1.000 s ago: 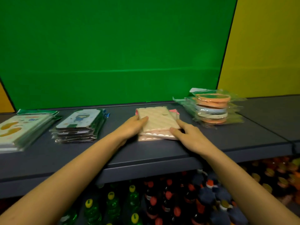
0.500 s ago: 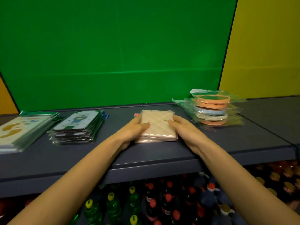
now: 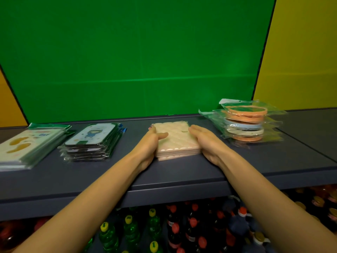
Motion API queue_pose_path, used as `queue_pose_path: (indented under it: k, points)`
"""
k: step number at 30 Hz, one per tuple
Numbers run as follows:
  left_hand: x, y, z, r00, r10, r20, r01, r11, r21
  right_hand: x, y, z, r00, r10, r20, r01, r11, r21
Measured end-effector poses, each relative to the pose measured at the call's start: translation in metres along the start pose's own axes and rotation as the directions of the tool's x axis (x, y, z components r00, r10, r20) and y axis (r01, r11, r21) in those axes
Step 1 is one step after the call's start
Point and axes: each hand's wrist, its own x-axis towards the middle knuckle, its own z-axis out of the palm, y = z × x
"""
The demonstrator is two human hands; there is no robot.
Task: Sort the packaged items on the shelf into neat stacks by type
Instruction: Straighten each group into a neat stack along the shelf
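Pink packet stack (image 3: 176, 141): quilted, squared-up pile at mid-shelf, lying flat a little back from the front lip.

Left hand (image 3: 150, 144): set against the pile's 9 o'clock side. Fingers (image 3: 153, 129) straight along that edge, reaching to the far corner; thumb laid over the top packet. Pressing, not curled round it.

Right hand (image 3: 207, 141): against the 3 o'clock side, palm facing in, fingers straight and together, tips near the far corner. Flat press, no grip. Heel of the hand sits on the shelf. Both forearms come in from 6 o'clock, bare.

Shelf (image 3: 182, 173): dark grey-blue, one long board with a seam off at 3 o'clock.

At 9 o'clock from the pile, well apart: a stack of cartoon-print packs (image 3: 91, 141) in clear sleeves, edges roughly aligned. Further toward 9 o'clock, at the frame edge: wide flat packs (image 3: 23, 147) with yellow shapes on white.

At 2 o'clock, near the right hand but not touching: round pads (image 3: 245, 123), orange and pale, bagged in clear film, stacked loosely with the film flaring out.

Behind, 12 o'clock: green panel (image 3: 136, 61). Yellow wall (image 3: 300, 61) at 2 o'clock.

Below, 6 o'clock: bottles (image 3: 173, 229), yellow and red caps, on the lower level.
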Motion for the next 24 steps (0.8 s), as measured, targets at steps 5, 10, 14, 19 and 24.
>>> queue_pose_path:
  k: [5,10,14,19,24]
  points:
    - [-0.016,0.008,0.008,1.000,0.007,-0.025,-0.009,0.996,-0.087,0.005,0.003,0.003,1.000,-0.003,-0.001,0.003,0.999,0.052]
    - [-0.028,0.015,0.010,0.995,0.045,-0.094,-0.043,0.999,0.024,0.000,0.006,0.020,1.000,-0.021,-0.003,0.021,0.998,0.054]
    - [-0.036,0.020,0.012,0.963,0.116,-0.242,-0.079,0.984,0.157,0.005,0.015,0.037,0.996,-0.094,-0.002,0.094,0.994,-0.049]
    - [-0.038,0.019,0.019,0.960,0.146,-0.237,-0.065,0.946,0.319,0.005,0.011,0.038,0.987,-0.156,-0.040,0.143,0.960,-0.240]
    - [-0.044,0.020,0.014,0.926,0.257,-0.277,-0.059,0.822,0.567,-0.002,0.011,0.029,0.970,-0.240,0.034,0.240,0.939,-0.246]
